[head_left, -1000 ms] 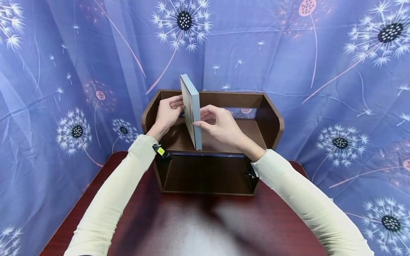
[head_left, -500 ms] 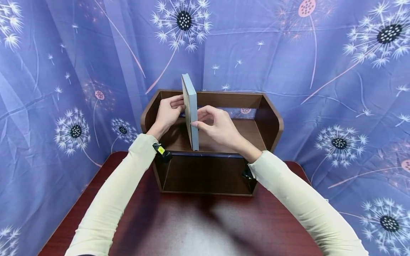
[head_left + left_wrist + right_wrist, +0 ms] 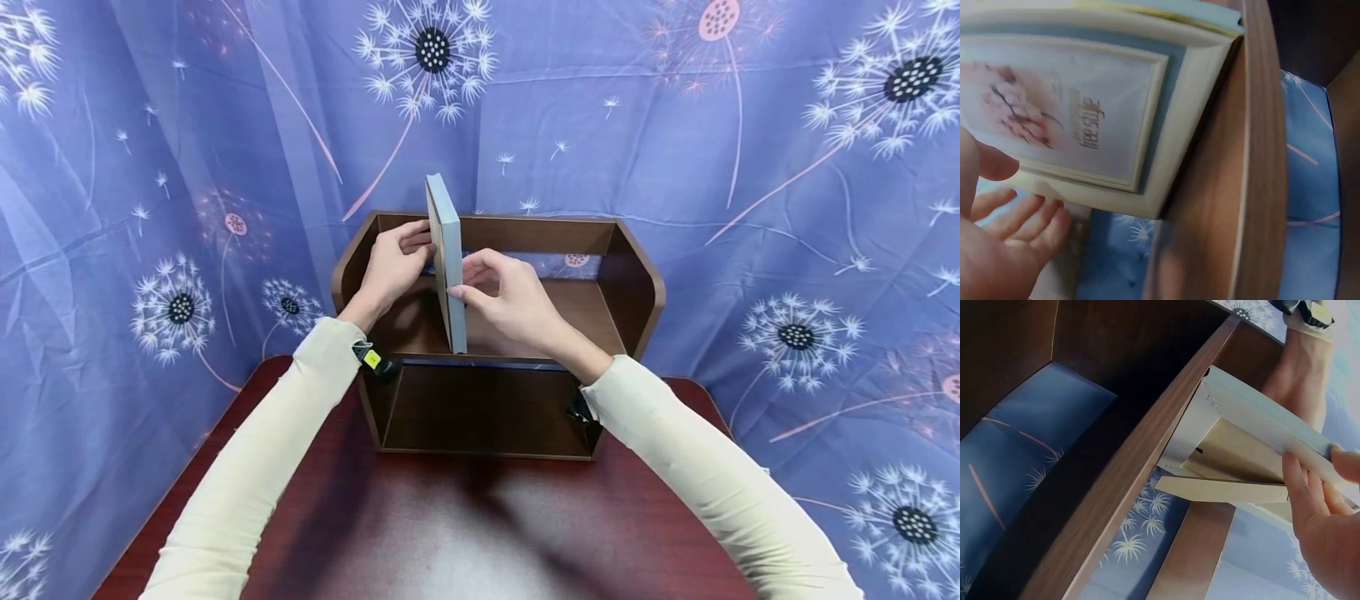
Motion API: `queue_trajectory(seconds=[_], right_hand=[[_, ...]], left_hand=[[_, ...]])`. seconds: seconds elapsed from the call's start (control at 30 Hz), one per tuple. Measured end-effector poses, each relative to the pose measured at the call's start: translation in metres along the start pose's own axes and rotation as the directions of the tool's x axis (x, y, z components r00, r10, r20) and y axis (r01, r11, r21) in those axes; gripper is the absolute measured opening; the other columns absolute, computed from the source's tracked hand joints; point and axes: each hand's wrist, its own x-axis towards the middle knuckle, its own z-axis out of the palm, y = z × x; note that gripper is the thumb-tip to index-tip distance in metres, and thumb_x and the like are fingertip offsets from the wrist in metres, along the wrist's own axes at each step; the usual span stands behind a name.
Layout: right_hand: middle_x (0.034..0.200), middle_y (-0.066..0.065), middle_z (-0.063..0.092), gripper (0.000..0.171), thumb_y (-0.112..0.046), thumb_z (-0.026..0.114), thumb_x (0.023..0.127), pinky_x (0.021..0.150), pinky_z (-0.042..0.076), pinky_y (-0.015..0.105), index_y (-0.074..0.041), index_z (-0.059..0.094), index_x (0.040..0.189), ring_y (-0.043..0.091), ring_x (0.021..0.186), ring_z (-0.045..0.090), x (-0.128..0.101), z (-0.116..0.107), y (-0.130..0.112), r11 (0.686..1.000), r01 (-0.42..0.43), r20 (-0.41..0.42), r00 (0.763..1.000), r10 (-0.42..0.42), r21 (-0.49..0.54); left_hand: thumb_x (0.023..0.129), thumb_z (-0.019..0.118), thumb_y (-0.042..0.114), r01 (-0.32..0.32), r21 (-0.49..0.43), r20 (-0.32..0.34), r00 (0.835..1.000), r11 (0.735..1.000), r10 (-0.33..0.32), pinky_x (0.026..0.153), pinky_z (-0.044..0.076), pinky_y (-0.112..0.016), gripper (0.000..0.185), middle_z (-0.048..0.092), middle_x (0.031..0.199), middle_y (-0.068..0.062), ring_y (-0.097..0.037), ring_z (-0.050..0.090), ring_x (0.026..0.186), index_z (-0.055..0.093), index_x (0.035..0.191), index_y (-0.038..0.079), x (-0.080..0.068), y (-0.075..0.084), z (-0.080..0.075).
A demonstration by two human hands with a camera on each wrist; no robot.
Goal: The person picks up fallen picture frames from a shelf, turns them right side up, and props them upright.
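Note:
A picture frame [image 3: 447,250] stands upright, nearly edge-on, on the upper shelf of a brown rack [image 3: 525,329]. Its cream front with a pink flower print faces left in the left wrist view. My left hand [image 3: 395,262] is on that side, thumb over the front and fingertips at the far edge. On the opposite side, my right hand [image 3: 513,292] pinches the near edge, with its thumb on the pale blue side and fingers behind. In the right wrist view, a support leg [image 3: 1222,489] sticks out from the frame's back.
The rack has side panels [image 3: 633,283] and a back rail [image 3: 536,229] around the upper shelf, with a lower compartment [image 3: 483,408] beneath. It stands on a dark red table [image 3: 480,525]. A blue dandelion-print curtain [image 3: 285,125] hangs behind and at both sides.
The frame's near edge has shifted slightly left and turned, so less of its front shows in the head view. My right hand moved left with it; my left hand stayed nearly still.

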Motion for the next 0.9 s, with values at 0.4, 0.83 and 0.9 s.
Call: queue_trajectory(seconds=[0.4, 0.83, 0.9], right_hand=[[0.109, 0.009, 0.077, 0.025, -0.014, 0.078, 0.095, 0.094, 0.061, 0.04, -0.005, 0.07, 0.117, 0.022, 0.101, 0.077, -0.001, 0.0, 0.0, 1.0, 0.009, -0.008, 1.0, -0.009, -0.001], [0.106, 0.012, 0.077, 0.024, -0.011, 0.078, 0.095, 0.094, 0.061, 0.048, -0.004, 0.07, 0.116, 0.024, 0.099, 0.077, -0.003, 0.001, 0.004, 0.999, 0.033, -0.02, 0.999, -0.032, 0.038], [0.107, 0.011, 0.077, 0.024, -0.012, 0.078, 0.095, 0.094, 0.061, 0.048, -0.004, 0.07, 0.117, 0.024, 0.1, 0.077, -0.002, 0.001, 0.003, 0.999, 0.037, -0.021, 0.999, -0.036, 0.034]], left_hand=[[0.104, 0.061, 0.015, -0.246, 0.249, 0.0, 0.967, 0.937, 0.254, 0.108, 0.057, -0.039, 0.044, 0.063, 0.144, -0.016, -0.03, 0.066, 0.129, 0.058, 0.147, 0.006, -0.039, 0.04, -0.018], [0.104, 0.066, 0.031, -0.537, 0.446, 0.136, 0.832, 0.717, 0.538, 0.123, 0.043, -0.051, 0.055, 0.054, 0.158, -0.017, -0.032, 0.051, 0.149, 0.056, 0.151, 0.005, -0.054, 0.063, -0.032], [0.102, 0.069, 0.035, -0.554, 0.476, 0.169, 0.82, 0.683, 0.547, 0.125, 0.04, -0.051, 0.061, 0.051, 0.161, -0.017, -0.032, 0.048, 0.151, 0.053, 0.154, 0.006, -0.051, 0.066, -0.032]])
